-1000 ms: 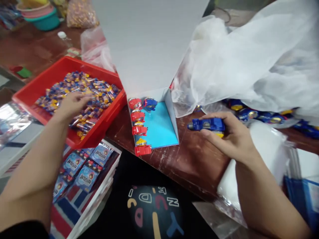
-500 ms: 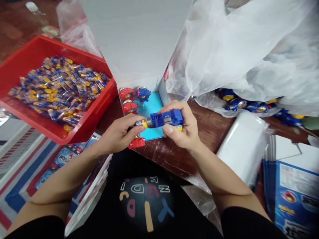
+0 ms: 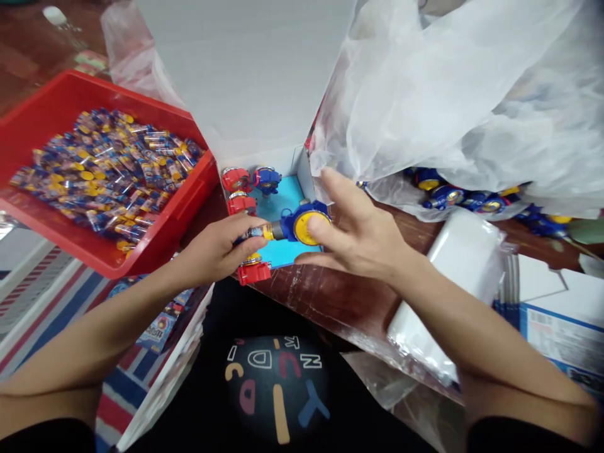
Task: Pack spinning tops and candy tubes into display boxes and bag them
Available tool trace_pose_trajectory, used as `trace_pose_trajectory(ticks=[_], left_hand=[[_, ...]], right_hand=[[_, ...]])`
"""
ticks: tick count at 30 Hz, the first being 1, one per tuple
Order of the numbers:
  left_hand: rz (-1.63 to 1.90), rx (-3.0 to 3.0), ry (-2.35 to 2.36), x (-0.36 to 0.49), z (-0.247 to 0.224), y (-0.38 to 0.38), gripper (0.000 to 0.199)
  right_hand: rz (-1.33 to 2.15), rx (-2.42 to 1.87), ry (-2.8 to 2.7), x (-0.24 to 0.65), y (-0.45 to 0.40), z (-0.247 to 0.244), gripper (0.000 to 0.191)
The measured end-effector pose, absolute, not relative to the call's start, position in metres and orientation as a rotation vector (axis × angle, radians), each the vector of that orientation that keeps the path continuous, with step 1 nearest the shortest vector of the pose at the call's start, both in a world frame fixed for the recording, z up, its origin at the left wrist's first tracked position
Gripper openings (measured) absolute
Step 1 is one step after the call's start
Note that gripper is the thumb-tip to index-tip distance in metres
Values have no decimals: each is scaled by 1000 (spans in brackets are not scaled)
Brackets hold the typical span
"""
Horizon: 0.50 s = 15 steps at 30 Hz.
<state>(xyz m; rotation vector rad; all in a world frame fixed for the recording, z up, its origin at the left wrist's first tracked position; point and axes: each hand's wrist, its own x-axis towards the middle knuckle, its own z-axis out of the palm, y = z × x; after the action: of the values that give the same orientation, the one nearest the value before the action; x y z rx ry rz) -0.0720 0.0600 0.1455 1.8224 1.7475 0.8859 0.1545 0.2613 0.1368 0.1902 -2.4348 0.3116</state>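
Note:
My left hand is closed around a small clear tube with a yellow cap, dark blue inside. The tube's capped end meets the grey neck of a blue plastic toy, whose round yellow disc faces up. My right hand is spread, its index finger stretched away and its thumb over the disc. Whether the thumb presses on it I cannot tell. Beneath both hands is an open box with a light-blue bottom. In it stand red toys and another blue toy.
At left, a red bin holds many small capped tubes. More blue toys lie under translucent plastic bags at right. A white plastic-wrapped pack and printed boxes are nearer me.
The blue toy has turned over, so its yellow disc now faces up. My right hand has loosened and its fingers have spread. The left hand keeps the tube and has shifted slightly left.

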Motion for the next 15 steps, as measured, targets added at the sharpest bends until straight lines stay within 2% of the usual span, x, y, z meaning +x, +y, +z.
trace_pose_trajectory(ticks=[3,5,7,9,12,15], left_hand=[[780,1627,1598,-65,158,61,31],[696,1550,1539,-60,165,60,31],[658,1540,1538,-56,169,58,34],[693,1700,1635,-53,166,57,32],[765,2279,1804,-53,154,56,24],[752,2758,1790,-56,144,57,33]], right_hand=[[24,466,-2465,148,277,139,45],[35,503,-2463,145,276,135,31],[178,444,-2451,144,267,129,34],[423,271,-2442,146,253,124,44],[938,-66,-2466,150,235,126,46],[1364,-262,-2491,155,231,138,46]])
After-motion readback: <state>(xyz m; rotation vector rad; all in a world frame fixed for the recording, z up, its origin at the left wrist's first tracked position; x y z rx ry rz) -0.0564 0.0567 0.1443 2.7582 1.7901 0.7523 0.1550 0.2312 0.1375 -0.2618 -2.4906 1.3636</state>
